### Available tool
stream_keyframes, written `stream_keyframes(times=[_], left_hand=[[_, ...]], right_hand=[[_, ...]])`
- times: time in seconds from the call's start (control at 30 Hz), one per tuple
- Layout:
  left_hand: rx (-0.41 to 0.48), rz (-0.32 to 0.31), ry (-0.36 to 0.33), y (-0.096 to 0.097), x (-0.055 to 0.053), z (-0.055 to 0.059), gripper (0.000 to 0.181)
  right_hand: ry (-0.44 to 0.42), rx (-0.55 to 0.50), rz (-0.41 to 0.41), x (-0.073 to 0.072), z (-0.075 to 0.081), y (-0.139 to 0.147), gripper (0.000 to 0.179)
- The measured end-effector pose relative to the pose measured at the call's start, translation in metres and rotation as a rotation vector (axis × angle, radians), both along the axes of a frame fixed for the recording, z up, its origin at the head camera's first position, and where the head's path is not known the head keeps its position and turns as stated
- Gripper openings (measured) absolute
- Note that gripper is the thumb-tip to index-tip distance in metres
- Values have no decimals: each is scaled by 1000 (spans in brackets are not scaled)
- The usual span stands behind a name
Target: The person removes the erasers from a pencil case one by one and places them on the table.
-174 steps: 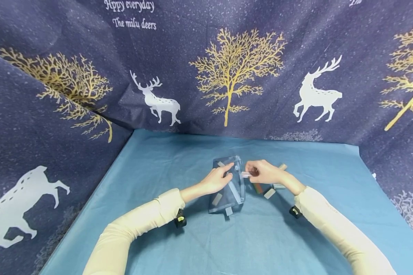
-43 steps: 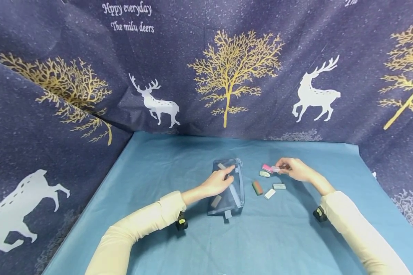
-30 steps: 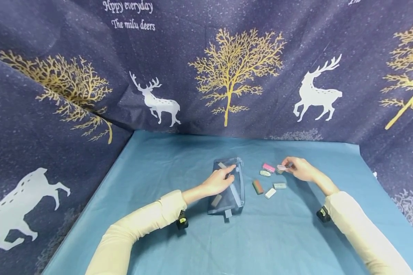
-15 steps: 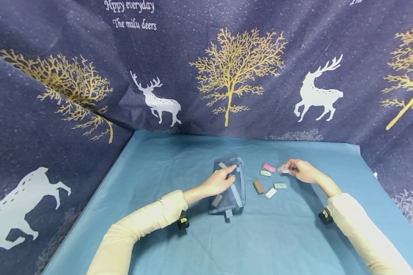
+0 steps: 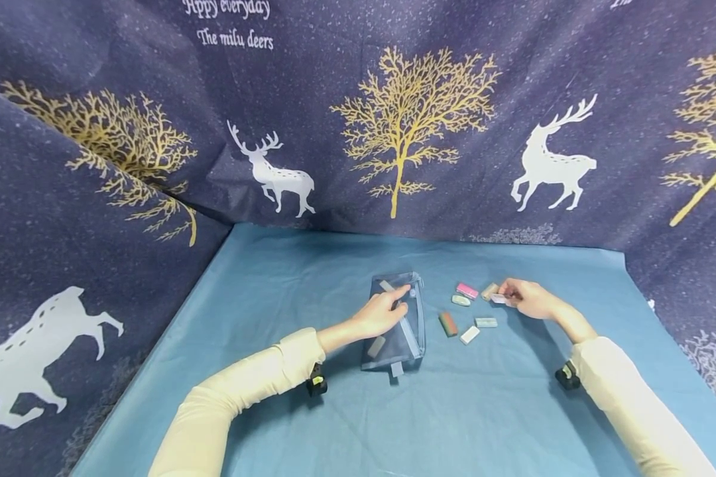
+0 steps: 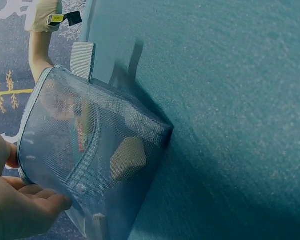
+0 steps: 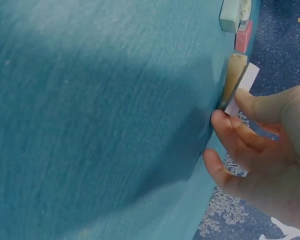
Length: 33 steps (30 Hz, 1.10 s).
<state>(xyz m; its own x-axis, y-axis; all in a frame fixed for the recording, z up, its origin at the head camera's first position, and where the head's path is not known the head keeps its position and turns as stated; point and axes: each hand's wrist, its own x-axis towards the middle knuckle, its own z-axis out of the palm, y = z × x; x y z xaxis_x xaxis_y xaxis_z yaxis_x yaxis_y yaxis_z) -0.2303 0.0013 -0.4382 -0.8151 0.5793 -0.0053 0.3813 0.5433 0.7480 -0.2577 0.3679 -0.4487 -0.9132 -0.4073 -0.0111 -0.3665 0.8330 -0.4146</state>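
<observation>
A blue mesh zip pouch (image 5: 384,354) lies on the cloth with light blocks visible inside, one a pale eraser (image 6: 129,157). My left hand (image 5: 374,318) holds the pouch near its zipped side; in the left wrist view fingers lie on both sides of its rim. My right hand (image 5: 530,300) pinches a white eraser (image 7: 244,86) between thumb and fingertips, low over the cloth beside a tan eraser (image 7: 234,75). Nearby lie a pink eraser (image 5: 467,291), a pale green oval eraser (image 5: 461,301), a brown-and-green eraser (image 5: 448,324), a greenish block (image 5: 486,322) and a white block (image 5: 469,335).
A blue cloth (image 5: 429,424) covers the table. Behind it and at the sides hangs a dark blue backdrop (image 5: 334,79) printed with deer and trees. The pouch has a small fabric tab (image 5: 396,369) at its near end.
The right hand has carried the white eraser rightward from the pouch's zipped side, past the pink eraser, and lowered it beside the tan one. The left hand stays on the pouch.
</observation>
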Motion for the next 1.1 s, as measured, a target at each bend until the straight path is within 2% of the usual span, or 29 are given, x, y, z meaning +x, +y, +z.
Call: stream_keyframes(times=[0.3, 0.73, 0.97, 1.1], left_hand=[[3, 0, -9, -1, 0, 1, 51], [6, -3, -6, -2, 0, 2, 51], [20, -5, 2, -3, 0, 3, 50], [19, -6, 1, -5, 0, 3, 50]], right_hand=[[-10, 30, -3, 3, 2, 5, 13], [-52, 43, -7, 0, 2, 4, 16], [-6, 91, -31, -2, 5, 4, 25], [16, 118, -81, -1, 11, 1, 28]])
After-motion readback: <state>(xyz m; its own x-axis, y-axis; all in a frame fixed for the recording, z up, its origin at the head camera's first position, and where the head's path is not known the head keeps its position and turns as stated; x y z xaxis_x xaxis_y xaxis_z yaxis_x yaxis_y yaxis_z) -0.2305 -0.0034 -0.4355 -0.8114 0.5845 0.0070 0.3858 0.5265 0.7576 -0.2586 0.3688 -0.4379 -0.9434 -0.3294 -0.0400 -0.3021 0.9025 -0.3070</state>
